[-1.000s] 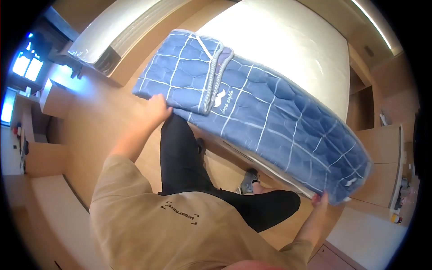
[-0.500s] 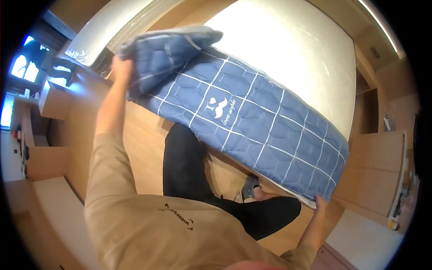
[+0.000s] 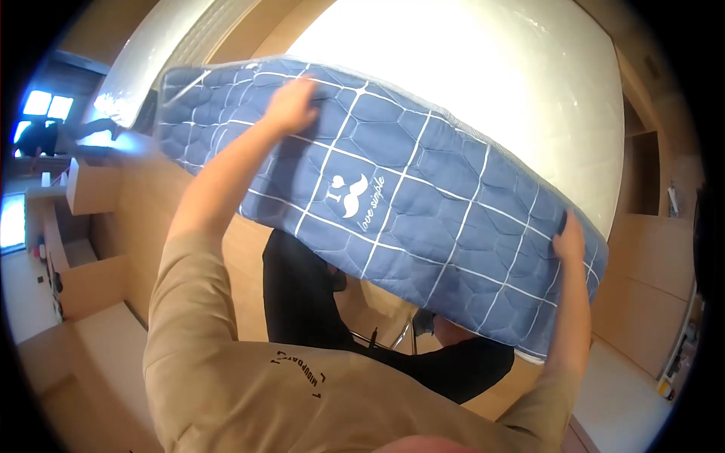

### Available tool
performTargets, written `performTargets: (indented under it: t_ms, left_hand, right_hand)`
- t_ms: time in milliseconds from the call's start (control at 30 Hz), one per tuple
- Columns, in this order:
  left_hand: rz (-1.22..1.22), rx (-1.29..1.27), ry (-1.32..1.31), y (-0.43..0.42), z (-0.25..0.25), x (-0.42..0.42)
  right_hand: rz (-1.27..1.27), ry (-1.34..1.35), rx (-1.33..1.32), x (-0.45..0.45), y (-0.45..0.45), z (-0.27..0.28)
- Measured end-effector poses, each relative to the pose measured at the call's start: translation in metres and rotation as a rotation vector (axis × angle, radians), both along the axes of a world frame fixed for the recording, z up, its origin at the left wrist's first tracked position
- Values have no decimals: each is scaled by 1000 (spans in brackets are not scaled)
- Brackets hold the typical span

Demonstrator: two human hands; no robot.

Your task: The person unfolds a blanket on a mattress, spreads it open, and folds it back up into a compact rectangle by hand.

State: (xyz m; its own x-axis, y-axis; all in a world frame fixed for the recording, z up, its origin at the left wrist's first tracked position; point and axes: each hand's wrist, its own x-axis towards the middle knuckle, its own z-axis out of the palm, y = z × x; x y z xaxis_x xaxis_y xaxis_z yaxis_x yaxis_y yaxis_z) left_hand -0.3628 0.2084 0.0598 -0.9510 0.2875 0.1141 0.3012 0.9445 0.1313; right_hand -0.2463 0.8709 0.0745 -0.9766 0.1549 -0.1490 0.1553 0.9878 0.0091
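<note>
The blue pad (image 3: 408, 208) at twelve o'clock looks opened lengthwise but covers only the near side of the mattress (image 3: 468, 68), left hand (image 3: 293, 107) at eleven, right hand (image 3: 571, 238) at three, whether fingers grip I cannot tell.

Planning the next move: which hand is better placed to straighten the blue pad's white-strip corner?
Probably the left hand: it's over the blue pad, nearer the white strip; the right hand is near the pad's opposite end.
</note>
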Motion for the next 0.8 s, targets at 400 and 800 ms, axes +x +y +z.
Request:
performTargets:
  t_ms: [400, 800]
  left_hand:
    - [-318, -311, -67, 97, 8, -64]
    - [-652, -42, -65, -57, 145, 290]
  right_hand:
    - [332, -298, 75, -33, 33, 26]
    - [201, -80, 151, 419, 125, 140]
